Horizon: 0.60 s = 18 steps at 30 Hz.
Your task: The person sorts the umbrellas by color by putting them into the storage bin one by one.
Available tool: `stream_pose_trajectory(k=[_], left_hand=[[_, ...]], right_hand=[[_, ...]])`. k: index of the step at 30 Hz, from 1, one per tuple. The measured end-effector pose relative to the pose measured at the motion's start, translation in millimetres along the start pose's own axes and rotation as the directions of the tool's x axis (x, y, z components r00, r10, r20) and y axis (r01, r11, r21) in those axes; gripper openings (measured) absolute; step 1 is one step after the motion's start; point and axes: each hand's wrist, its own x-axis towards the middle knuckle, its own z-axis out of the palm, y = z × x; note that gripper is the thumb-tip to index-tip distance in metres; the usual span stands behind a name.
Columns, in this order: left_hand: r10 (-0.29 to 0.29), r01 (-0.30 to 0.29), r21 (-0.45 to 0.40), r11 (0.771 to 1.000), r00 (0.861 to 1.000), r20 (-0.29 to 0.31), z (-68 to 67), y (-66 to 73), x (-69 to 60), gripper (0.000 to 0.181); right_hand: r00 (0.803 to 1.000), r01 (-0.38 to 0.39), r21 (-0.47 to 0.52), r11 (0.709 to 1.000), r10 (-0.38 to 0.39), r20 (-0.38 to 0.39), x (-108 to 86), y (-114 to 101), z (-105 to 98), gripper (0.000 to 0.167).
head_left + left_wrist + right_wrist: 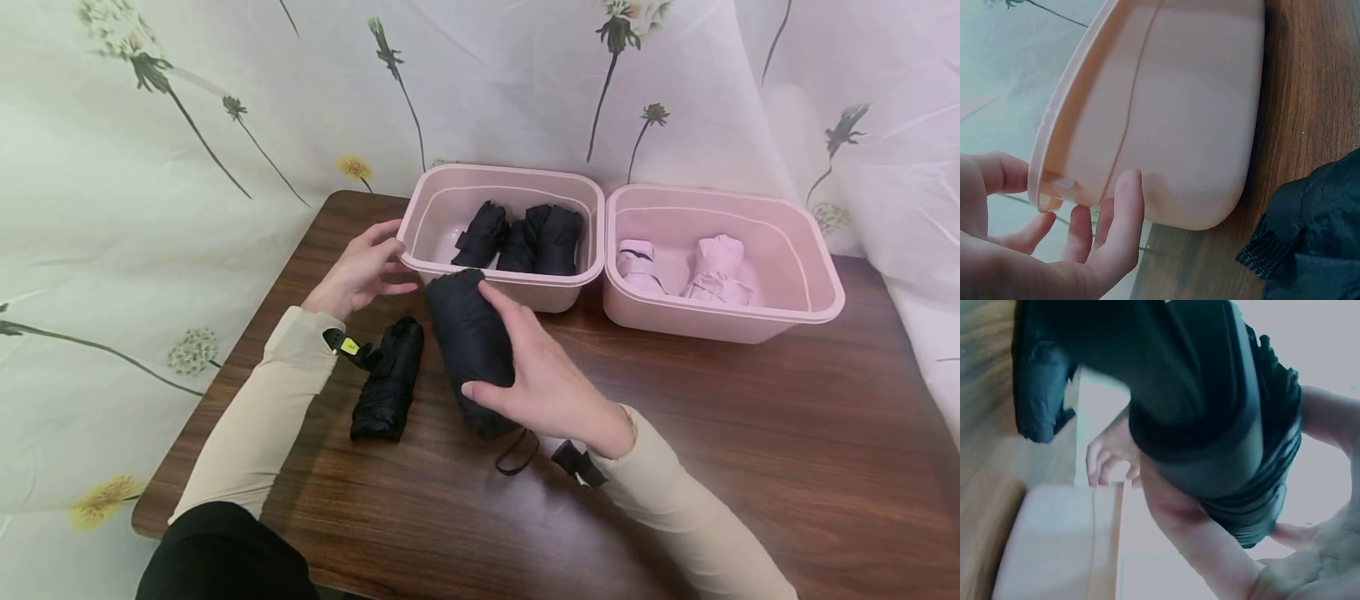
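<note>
My right hand (551, 379) grips a black folded umbrella (468, 342) above the table, in front of the left pink bin (502, 287). A thin strap loop (517, 454) hangs from its near end. In the right wrist view, the umbrella (1210, 425) fills the middle, with fingers and thumb around it. My left hand (360, 267) holds the left end of that bin; the left wrist view has its fingers (1125, 206) about the rim and wall. Inside lie three black folded umbrellas (555, 237). Another black folded umbrella (388, 379) lies on the table by the left wrist.
Right beside the left bin stands a second pink bin (720, 321) with two pink folded umbrellas (718, 267) in it. Both bins are near the back of the brown wooden table (750, 417). Flower-printed cloth (495, 92) hangs behind and beside the table.
</note>
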Motion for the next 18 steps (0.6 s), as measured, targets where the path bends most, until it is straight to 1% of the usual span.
stream_pose_trajectory(k=[1,5,8,11,13,14,16,18], left_hand=[[-0.002,0.002,-0.002,1.0,1.0,0.0,-0.2,-0.1,-0.1,0.056],[-0.01,0.01,-0.011,1.0,1.0,-0.003,-0.8,-0.4,-0.5,0.056],[-0.013,0.013,-0.007,1.0,1.0,-0.008,-0.7,-0.4,-0.9,0.056],[-0.017,0.017,-0.001,1.0,1.0,-0.013,-0.2,0.0,-1.3,0.056],[-0.018,0.018,0.003,1.0,1.0,-0.018,0.5,0.4,-1.6,0.056],[-0.018,0.018,0.003,1.0,1.0,-0.019,0.8,0.6,-1.6,0.056],[-0.02,0.02,-0.002,1.0,1.0,-0.022,1.3,1.0,-1.5,0.056],[-0.022,0.021,-0.009,1.0,0.999,-0.025,1.5,1.1,-1.4,0.056]], right_hand=[[1.0,0.007,0.019,1.0,-0.007,-0.019,0.8,0,-3,0.1],[0.994,0.005,0.132,0.991,0.009,-0.105,2.6,1,-13,0.104],[0.984,0.013,0.24,0.971,0.03,-0.177,3.1,1,-21,0.106],[0.968,0.046,0.335,0.941,0.041,-0.247,4.2,0,-29,0.107],[0.957,0.07,0.404,0.912,0.054,-0.286,5.2,0,-35,0.107],[0.95,0.083,0.424,0.902,0.058,-0.307,5.9,0,-38,0.107],[0.936,0.126,0.469,0.874,0.052,-0.348,8.2,1,-43,0.106],[0.922,0.175,0.512,0.841,0.042,-0.385,11.7,4,-47,0.106]])
